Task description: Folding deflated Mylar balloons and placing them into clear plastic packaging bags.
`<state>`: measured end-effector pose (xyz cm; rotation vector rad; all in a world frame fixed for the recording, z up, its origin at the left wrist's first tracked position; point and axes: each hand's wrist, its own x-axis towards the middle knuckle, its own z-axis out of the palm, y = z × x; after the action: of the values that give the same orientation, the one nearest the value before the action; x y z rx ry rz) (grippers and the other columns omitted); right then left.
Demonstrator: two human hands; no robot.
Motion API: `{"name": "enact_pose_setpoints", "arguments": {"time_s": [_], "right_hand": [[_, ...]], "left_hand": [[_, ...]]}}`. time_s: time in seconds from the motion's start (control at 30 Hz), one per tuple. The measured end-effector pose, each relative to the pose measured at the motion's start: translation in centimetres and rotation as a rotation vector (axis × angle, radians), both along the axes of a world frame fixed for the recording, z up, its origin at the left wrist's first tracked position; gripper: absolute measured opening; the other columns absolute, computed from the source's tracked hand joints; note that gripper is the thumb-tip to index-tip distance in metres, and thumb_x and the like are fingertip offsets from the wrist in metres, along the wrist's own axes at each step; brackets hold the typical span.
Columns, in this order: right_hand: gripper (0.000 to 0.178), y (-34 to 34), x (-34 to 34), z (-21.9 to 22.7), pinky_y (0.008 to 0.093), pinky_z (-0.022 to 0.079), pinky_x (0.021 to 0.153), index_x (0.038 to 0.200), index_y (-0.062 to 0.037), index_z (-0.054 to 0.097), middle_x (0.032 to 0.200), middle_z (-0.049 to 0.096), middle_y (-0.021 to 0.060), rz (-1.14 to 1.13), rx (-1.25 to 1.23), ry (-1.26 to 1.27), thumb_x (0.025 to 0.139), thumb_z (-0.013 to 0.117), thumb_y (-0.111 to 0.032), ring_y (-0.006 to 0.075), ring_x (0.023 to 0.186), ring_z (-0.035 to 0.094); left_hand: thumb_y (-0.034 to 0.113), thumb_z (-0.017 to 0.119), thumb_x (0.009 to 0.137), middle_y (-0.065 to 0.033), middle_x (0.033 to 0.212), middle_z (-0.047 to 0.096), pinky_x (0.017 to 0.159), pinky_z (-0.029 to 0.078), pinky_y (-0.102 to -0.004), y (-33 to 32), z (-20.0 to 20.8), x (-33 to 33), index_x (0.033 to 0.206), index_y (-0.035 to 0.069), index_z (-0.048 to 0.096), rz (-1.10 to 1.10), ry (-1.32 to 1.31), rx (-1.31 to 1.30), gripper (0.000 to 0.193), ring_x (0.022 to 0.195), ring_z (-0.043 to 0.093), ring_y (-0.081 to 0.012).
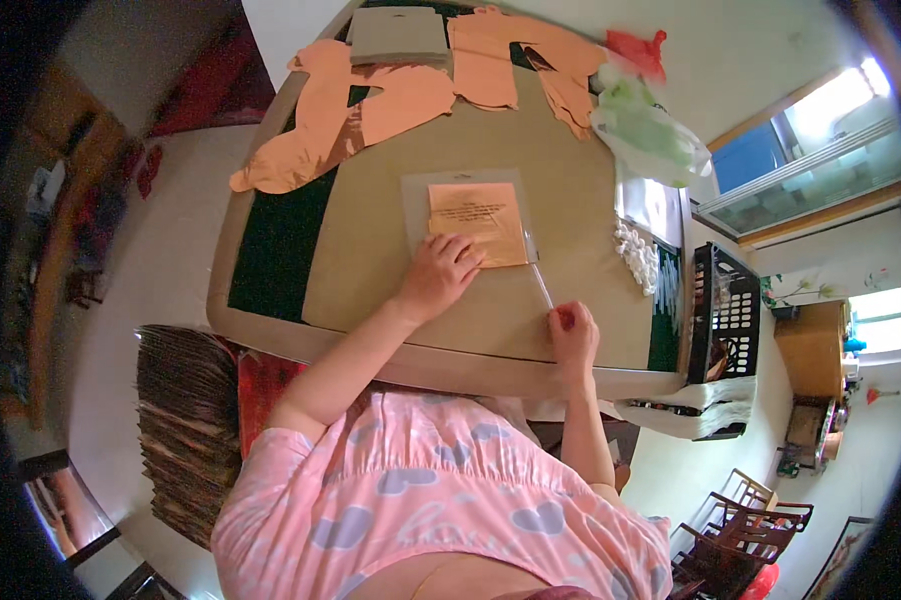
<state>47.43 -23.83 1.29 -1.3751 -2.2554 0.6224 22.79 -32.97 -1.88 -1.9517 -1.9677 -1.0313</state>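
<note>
Here, left fingers point(454, 250) rest slightly spread on an orange sheet point(480, 222), maybe steadying it. Right fingers point(562, 318) pinch a white stick point(541, 285).

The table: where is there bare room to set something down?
Bare tan surface shows left of the clear pouch, up to the green strip, and right of it, short of the white pieces. It's crowded along the far edge with orange cutouts, and far right with the plastic bag.
</note>
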Motion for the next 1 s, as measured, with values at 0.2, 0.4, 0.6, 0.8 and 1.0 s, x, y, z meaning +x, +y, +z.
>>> {"name": "enact_pose_setpoints", "arguments": {"time_s": [0.2, 0.4, 0.6, 0.8, 1.0], "right_hand": [[0.017, 0.1, -2.3, -0.5, 0.0417, 0.044, 0.07, 0.079, -0.0052, 0.06, 0.08, 0.064, 0.0115, -0.026, -0.027, 0.06, 0.082, 0.064, -0.021, 0.0304, 0.074, 0.061], [0.014, 1.7, -6.9, -0.6, 0.0409, 0.039, 0.078, 0.084, -0.0091, 0.06, 0.086, 0.064, 0.0068, -0.04, 0.118, 0.001, 0.084, 0.063, -0.023, 0.0277, 0.084, 0.06], [0.011, 0.9, -7.1, -0.2, 0.038, 0.039, 0.077, 0.087, -0.0127, 0.06, 0.087, 0.059, 0.0047, 0.264, 0.398, -0.027, 0.081, 0.065, -0.02, 0.0234, 0.088, 0.057], [0.013, 2.6, -7.6, -0.4, 0.0398, 0.039, 0.078, 0.086, -0.0122, 0.06, 0.086, 0.058, 0.0055, 0.277, 0.423, -0.062, 0.079, 0.068, -0.02, 0.0251, 0.087, 0.056], [0.011, 2.6, -7.2, 0.1, 0.0402, 0.04, 0.077, 0.087, -0.0116, 0.06, 0.087, 0.059, 0.0057, 0.365, 0.361, -0.005, 0.08, 0.067, -0.017, 0.026, 0.088, 0.056]], "left_hand": [[0.017, 0.068, 0.079, -0.0092, 0.113, 0.058, 0.095, 0.042, -0.0453, 0.0, 0.2, -0.1, 0.107, 0.012, 0.062, -0.007, -0.029, -0.016, 0.03, 0.106, 0.053, -0.0286], [0.015, 0.068, 0.079, -0.0094, 0.113, 0.058, 0.095, 0.042, -0.0451, 0.1, 0.2, -0.2, 0.107, 0.011, 0.063, -0.023, -0.027, -0.013, 0.029, 0.104, 0.054, -0.0294], [0.018, 0.067, 0.078, -0.0093, 0.109, 0.059, 0.096, 0.04, -0.0423, 0.0, 1.1, -0.2, 0.099, 0.01, 0.065, 0.04, -0.05, 0.031, 0.022, 0.107, 0.053, -0.0261], [0.021, 0.068, 0.078, -0.0094, 0.109, 0.059, 0.1, 0.036, -0.0447, -0.2, 1.1, -0.4, 0.098, 0.01, 0.065, 0.029, -0.02, -0.018, 0.023, 0.109, 0.052, -0.0262], [0.024, 0.07, 0.077, -0.0095, 0.115, 0.056, 0.102, 0.034, -0.0476, -0.4, 0.6, -0.3, 0.097, 0.011, 0.066, 0.04, -0.034, -0.043, 0.024, 0.114, 0.048, -0.0269]]}}
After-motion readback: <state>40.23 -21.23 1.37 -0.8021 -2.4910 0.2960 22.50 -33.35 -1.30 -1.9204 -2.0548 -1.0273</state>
